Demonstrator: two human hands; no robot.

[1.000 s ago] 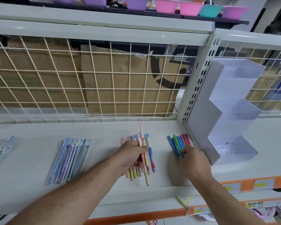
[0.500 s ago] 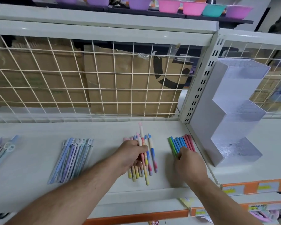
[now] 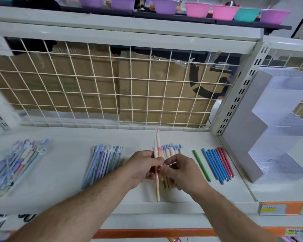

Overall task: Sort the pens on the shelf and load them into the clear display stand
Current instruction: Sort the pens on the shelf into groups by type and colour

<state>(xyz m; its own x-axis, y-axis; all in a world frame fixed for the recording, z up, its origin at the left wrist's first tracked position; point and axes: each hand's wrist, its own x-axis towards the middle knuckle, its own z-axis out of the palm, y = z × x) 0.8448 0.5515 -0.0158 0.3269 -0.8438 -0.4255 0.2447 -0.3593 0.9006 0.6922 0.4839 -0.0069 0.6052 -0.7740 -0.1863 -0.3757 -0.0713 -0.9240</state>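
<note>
On the white metal shelf, the left hand grips 2 pastel rabbit-capped pens while the right hand pinches a thin pink pen, likely sorting before loading the clear stepped plastic display stand at right

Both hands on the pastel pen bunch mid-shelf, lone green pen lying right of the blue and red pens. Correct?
Wrong side. The head view shows the slim green pen lying left of the row of blue and red pens. The left hand and right hand are both on the bunch of pastel pens mid-shelf.
</note>
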